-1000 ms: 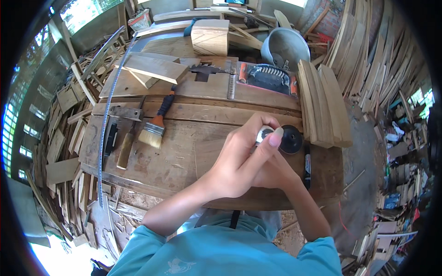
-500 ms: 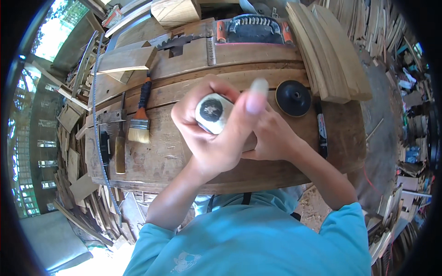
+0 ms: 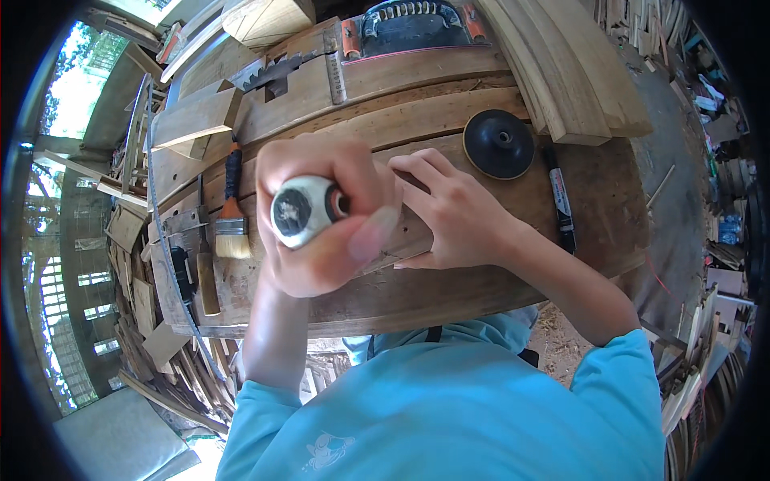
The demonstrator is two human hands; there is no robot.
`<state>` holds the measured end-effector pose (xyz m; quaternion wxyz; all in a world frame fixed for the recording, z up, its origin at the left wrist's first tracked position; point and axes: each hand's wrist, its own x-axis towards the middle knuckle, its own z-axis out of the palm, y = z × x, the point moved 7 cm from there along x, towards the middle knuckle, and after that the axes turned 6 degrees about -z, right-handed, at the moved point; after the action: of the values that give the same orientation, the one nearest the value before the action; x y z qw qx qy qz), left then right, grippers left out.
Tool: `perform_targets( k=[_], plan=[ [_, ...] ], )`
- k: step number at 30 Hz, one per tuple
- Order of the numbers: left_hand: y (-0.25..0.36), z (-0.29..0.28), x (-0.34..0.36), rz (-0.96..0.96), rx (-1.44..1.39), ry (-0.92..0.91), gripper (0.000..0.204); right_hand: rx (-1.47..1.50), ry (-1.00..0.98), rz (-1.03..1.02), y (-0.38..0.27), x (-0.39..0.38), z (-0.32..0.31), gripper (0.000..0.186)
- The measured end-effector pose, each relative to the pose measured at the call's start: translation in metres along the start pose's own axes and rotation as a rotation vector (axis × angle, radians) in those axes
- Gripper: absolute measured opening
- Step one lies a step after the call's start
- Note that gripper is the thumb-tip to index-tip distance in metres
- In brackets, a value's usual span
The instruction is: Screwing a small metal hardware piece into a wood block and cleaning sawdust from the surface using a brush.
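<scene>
My left hand [image 3: 321, 216] is wrapped round a white handle [image 3: 321, 200], seen end-on with a dark cap; the tool's lower end is hidden beneath my fist. My right hand [image 3: 457, 224], thumb and fingers apart, grips a flat wooden piece [image 3: 405, 239] on the bench, just right of my left fist. A black round pad [image 3: 497, 148] lies beyond my right hand, and a black marker [image 3: 560, 200] lies to its right. A paintbrush [image 3: 233, 228] and a wooden-handled chisel [image 3: 207, 272] lie left of my left hand.
The wooden bench [image 3: 381, 315] holds stacked boards [image 3: 565, 72] at the right, a black tool with orange ends [image 3: 413, 36] at the back, a saw blade [image 3: 273, 72], a wood block [image 3: 192, 120] and a long metal ruler [image 3: 157, 224]. Offcut piles [image 3: 152, 337] surround it.
My left fist has moved leftward and upright with the white handle. My right hand has separated from it and spread over the flat piece. The view has shifted over the bench.
</scene>
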<state>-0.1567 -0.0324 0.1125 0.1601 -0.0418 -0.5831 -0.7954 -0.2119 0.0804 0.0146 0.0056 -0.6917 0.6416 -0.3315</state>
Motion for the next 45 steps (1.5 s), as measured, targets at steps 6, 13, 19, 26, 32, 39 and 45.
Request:
perform_targets(
  k=[6, 13, 19, 26, 32, 39, 45],
  plan=[
    [-0.008, -0.002, 0.004, -0.129, 0.101, -0.242, 0.028, 0.023, 0.01, 0.003, -0.001, -0.002, 0.0, 0.101],
    [-0.009, 0.013, -0.006, 0.008, 0.265, -0.117, 0.033, 0.029, 0.008, -0.002, -0.008, -0.003, 0.004, 0.104],
    [0.014, 0.013, -0.029, 0.367, 0.783, 0.237, 0.051, 0.049, 0.021, 0.02, -0.007, 0.0, -0.001, 0.108],
    [0.01, 0.035, -0.045, 0.15, 0.475, 0.372, 0.041, 0.049, 0.034, 0.025, 0.0, -0.003, 0.007, 0.111],
    [0.001, 0.03, -0.049, 0.308, 0.322, 0.51, 0.033, 0.011, 0.031, 0.035, -0.002, -0.004, 0.008, 0.105],
    [-0.002, 0.023, -0.047, 0.387, 0.472, 0.672, 0.03, 0.077, 0.026, 0.035, 0.0, -0.004, 0.015, 0.105],
    [0.008, 0.027, -0.03, 0.348, 0.516, 0.409, 0.02, 0.234, -0.007, 0.153, 0.009, -0.015, 0.023, 0.108]
  ],
)
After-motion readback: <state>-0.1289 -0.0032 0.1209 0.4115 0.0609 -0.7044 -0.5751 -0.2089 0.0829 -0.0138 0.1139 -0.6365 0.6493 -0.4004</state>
